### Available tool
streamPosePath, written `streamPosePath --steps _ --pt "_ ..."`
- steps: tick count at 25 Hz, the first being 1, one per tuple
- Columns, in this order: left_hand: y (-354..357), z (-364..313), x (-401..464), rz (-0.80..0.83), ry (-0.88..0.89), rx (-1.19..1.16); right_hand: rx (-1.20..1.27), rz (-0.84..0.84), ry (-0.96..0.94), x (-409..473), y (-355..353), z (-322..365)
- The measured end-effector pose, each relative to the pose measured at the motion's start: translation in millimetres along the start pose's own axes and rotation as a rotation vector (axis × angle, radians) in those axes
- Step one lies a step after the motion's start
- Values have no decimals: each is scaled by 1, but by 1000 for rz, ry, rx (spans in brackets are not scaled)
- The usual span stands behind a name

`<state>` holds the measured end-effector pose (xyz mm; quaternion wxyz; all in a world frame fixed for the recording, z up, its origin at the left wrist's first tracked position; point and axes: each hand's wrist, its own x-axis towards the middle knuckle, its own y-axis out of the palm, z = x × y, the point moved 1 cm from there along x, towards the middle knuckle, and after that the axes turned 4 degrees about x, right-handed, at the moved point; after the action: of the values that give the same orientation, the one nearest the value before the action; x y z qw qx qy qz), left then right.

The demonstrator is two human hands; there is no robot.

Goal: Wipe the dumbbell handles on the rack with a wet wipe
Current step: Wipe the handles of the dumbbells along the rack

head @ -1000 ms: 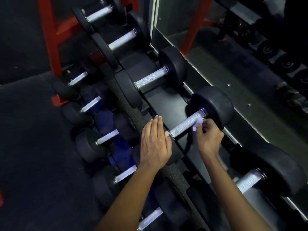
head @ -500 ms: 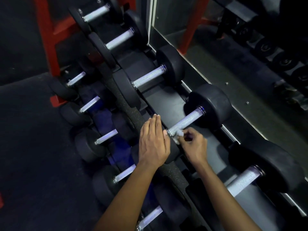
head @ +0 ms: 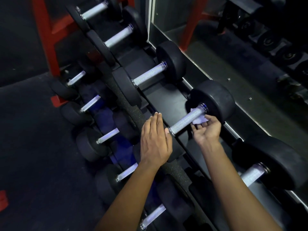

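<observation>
our right hand [head: 206,129] pinches a wipe [head: 199,120] around the far end of one handle [head: 186,119] on the rack [head: 166,99]. our left hand [head: 155,139] lies flat and open on its near weight. we judge the neighbouring handles remain to be wiped.

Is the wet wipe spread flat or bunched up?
Bunched up. The wet wipe shows as a crumpled wad in the right hand, pressed under the dumbbell handle.
</observation>
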<state>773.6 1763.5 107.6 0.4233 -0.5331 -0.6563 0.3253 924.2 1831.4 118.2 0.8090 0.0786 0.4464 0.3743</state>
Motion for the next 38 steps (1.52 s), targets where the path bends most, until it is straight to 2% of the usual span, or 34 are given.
streamPosePath --steps 4,9,19,25,31,35,38 --pt "-1 0 1 0 4 5 87 75 84 2 5 -2" --pt "-1 0 1 -11 4 8 41 165 134 -1 8 -16" --pt "-1 0 0 -7 11 0 -335 245 157 -15 -10 -40" --pt "-1 0 0 1 15 0 -728 259 -39 -21 -17 -41" --pt "-1 0 -1 32 9 10 -792 37 -204 -23 -21 -33" --pt "-4 2 -3 69 2 4 -811 29 -234 -33 -13 -26" --pt "-9 2 0 90 44 -16 -930 11 -340 -37 3 -22"
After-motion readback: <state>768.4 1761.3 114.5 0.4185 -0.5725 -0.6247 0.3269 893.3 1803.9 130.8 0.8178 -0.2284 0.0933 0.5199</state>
